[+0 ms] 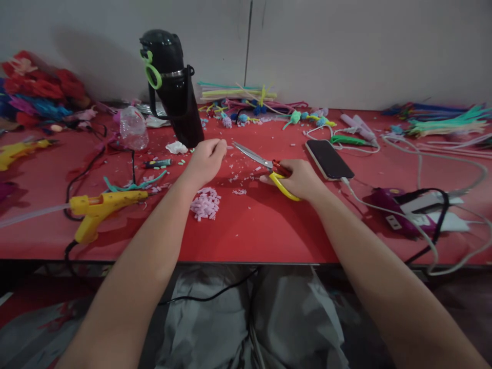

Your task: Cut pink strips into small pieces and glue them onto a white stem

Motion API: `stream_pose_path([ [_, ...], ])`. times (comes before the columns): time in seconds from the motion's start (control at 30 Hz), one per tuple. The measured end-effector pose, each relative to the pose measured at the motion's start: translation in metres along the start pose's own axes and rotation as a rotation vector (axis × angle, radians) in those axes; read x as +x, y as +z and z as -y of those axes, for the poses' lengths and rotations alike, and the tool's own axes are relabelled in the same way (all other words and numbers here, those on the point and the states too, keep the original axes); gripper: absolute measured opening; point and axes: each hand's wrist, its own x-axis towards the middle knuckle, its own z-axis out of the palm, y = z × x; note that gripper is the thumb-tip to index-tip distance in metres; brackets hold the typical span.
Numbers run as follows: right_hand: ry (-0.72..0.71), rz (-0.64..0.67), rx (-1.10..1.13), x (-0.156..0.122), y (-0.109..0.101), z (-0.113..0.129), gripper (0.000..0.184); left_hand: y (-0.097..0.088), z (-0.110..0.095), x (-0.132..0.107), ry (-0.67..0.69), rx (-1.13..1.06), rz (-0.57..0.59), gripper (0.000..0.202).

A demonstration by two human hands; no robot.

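My left hand is closed in a pinch above the table. A short bit of pink pipe cleaner shows at its fingertips, and the rest is hidden in the fingers. My right hand grips a pair of scissors with yellow and red handles. Their blades look closed, with the tip near my left fingertips. Below my left wrist lies a pile of short pink cut pieces. More small scraps are scattered between the two hands.
A black bottle stands behind my left hand. A yellow glue gun lies left of my forearm. To the right are a phone on a cable and a purple power strip. Pipe cleaner bundles line the back.
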Motion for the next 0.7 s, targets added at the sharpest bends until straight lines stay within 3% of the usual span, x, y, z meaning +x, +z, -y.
stream_pose_path([
  [0.7,0.001,0.018,0.023,0.0001,0.0014,0.0011,0.068,0.0002,-0.0032,0.0001,0.005,-0.001,0.005,0.039],
])
